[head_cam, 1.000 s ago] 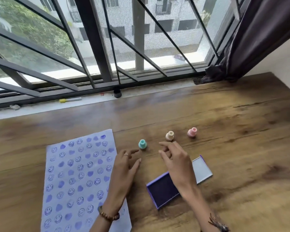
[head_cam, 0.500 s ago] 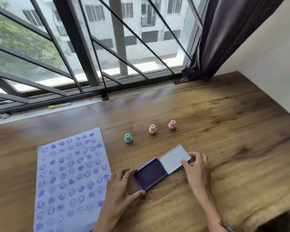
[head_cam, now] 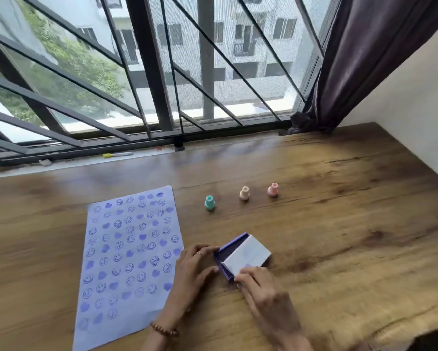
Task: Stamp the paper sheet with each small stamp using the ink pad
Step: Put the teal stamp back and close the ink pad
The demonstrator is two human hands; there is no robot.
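Note:
A pale paper sheet [head_cam: 126,252] covered with purple smiley and heart prints lies on the wooden table [head_cam: 339,224] at the left. Three small stamps stand upright in a row behind: teal stamp [head_cam: 209,202], peach stamp [head_cam: 244,193], pink stamp [head_cam: 272,190]. The purple ink pad [head_cam: 243,254] sits near the front, its white lid folded nearly down over the base. My left hand [head_cam: 192,269] steadies the pad's left side. My right hand [head_cam: 261,287] grips the lid's front edge.
A window with dark bars runs along the table's far edge. A yellow-capped marker [head_cam: 116,155] lies on the sill. A dark curtain [head_cam: 364,59] hangs at the back right, beside a white wall. The table's front right edge is near my right arm.
My right hand left the stamps, took the open lid's outer edge and swung it over the ink pad. My left hand moved to the pad's side. The camera view shifted.

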